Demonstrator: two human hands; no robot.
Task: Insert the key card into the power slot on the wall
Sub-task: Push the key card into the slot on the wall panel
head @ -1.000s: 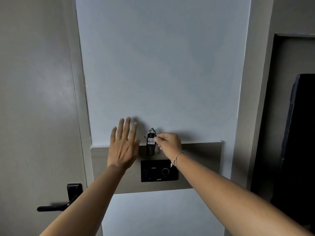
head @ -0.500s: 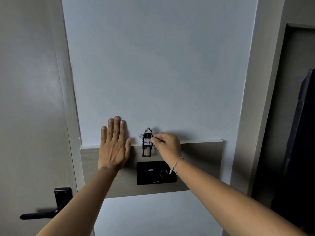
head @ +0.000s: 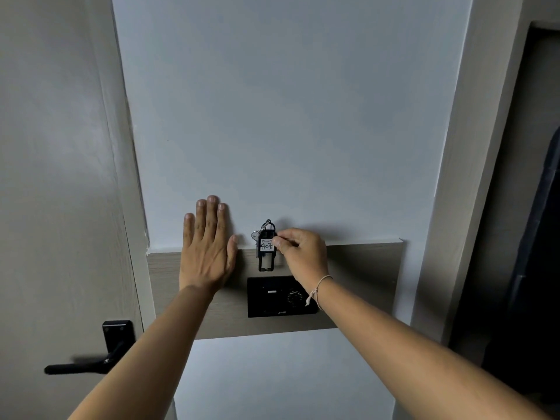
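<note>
My right hand (head: pixel 303 256) pinches a black key card tag (head: pixel 266 253) with a white label and a metal ring, held upright against the wall. Its lower end hangs just above the black power slot panel (head: pixel 280 297), apart from it. The panel is set into a wood-tone wall strip (head: pixel 363 283). My left hand (head: pixel 207 247) lies flat on the wall to the left of the tag, fingers together and pointing up, holding nothing.
A grey door with a black lever handle (head: pixel 91 359) is at the left. A pale wall (head: pixel 288 116) fills the middle. A dark opening (head: pixel 533 237) lies at the right, past a door frame.
My left hand has moved from spread in the air to flat on the wall. The key tag has dropped slightly toward the black panel. The view has shifted a little.
</note>
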